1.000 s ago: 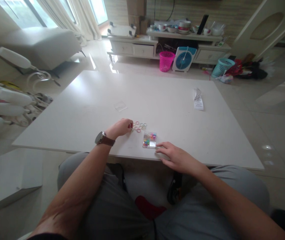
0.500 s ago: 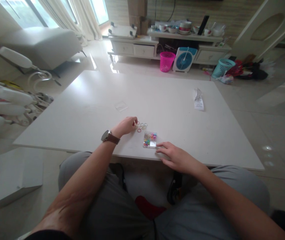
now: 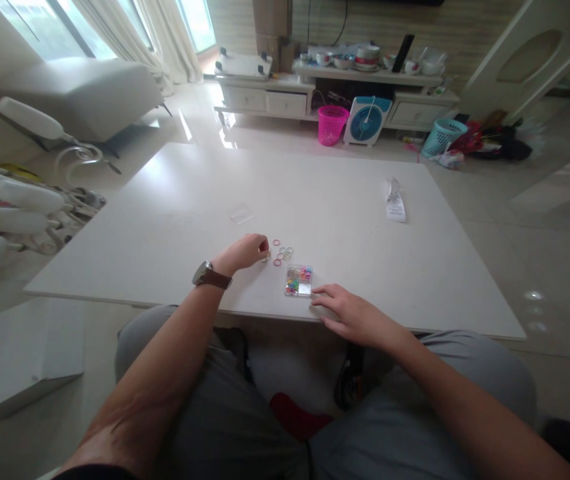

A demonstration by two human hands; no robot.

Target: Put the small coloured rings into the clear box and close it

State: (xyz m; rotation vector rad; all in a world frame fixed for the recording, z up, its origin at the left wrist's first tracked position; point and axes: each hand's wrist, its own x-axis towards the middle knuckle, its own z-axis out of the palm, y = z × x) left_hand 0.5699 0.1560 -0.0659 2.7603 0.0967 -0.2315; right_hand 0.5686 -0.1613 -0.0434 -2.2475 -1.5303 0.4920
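Note:
On the white table, several thin coloured elastic bands (image 3: 286, 251) lie in a loose group. At their left side my left hand (image 3: 249, 252), with a watch (image 3: 205, 273) on the wrist, is closed with fingertips pinched on a pale yellowish elastic band (image 3: 266, 257) at the tabletop. A small clear divided box (image 3: 299, 280) sits nearer the table's front edge, with small colourful pieces in its compartments; the front right one looks bare. My right hand (image 3: 347, 312) rests just right of the box, fingers spread, fingertips at or very near its side, holding nothing.
A clear flat lid-like piece (image 3: 241, 214) lies farther back on the table (image 3: 325, 193). A crumpled paper slip (image 3: 395, 203) is at the right. Beyond the table stand a pink basket (image 3: 332, 125) and a blue fan (image 3: 366, 121).
My left hand has moved slightly left, away from the group, with a pale band at its fingertips. A reddish band it partly covered now shows fully. My right hand stays put.

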